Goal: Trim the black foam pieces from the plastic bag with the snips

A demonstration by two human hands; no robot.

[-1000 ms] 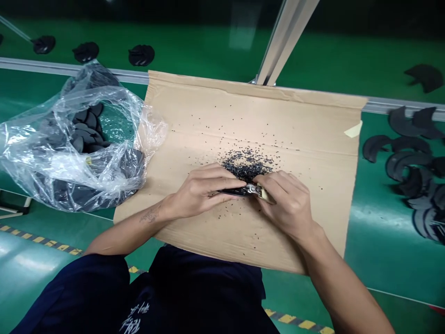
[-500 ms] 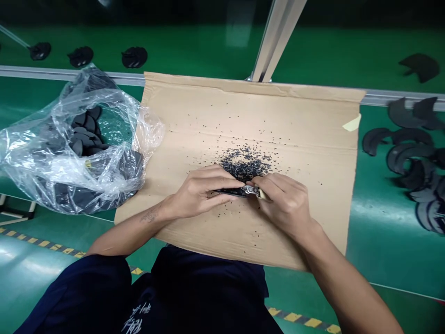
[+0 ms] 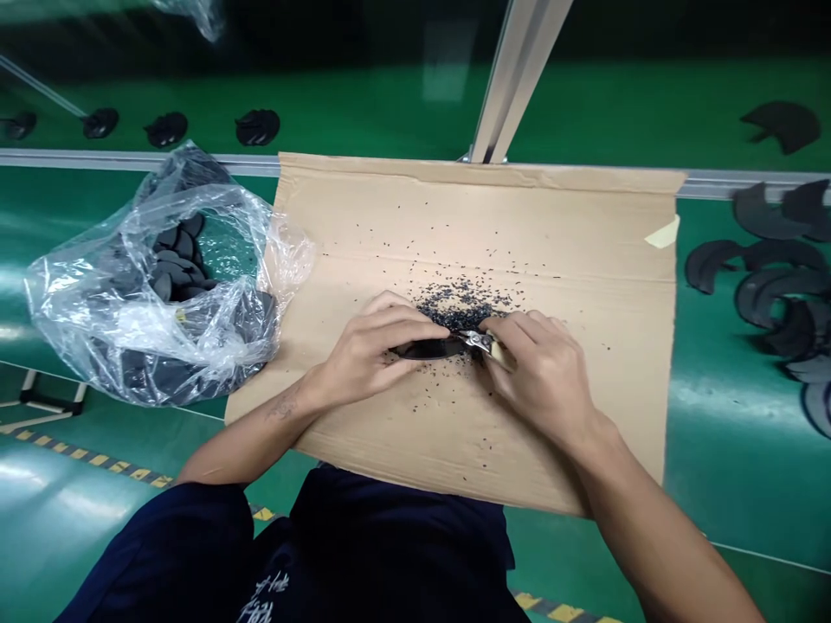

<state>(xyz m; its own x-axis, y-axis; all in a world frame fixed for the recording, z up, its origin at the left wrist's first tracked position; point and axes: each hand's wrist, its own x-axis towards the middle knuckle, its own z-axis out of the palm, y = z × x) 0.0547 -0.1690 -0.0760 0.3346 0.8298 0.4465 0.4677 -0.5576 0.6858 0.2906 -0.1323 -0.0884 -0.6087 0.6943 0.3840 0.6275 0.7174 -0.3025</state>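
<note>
My left hand [image 3: 383, 342] is closed on a thin, curved black plastic part [image 3: 432, 349], gripped between thumb and fingers. In my right hand [image 3: 536, 363] is a pair of nippers [image 3: 479, 341] with a metal head and pale handles. The nipper jaws are at the right end of the black part; whether they are closed on it I cannot make out. Beneath and beyond both hands, many tiny black clippings [image 3: 464, 303] lie heaped and scattered over a cardboard sheet [image 3: 584, 225].
On the left a clear plastic bag [image 3: 84, 285] holds several black parts [image 3: 178, 260]. More curved black parts [image 3: 772, 285] lie on the green table at right. A metal post [image 3: 519, 78] rises behind the cardboard. Several dark pieces [image 3: 258, 127] sit beyond the rail.
The black part has tilted, showing more of its broad face, and my left fingers have shifted slightly on it. The nippers stay at its right end. The whole view has shifted a little.
</note>
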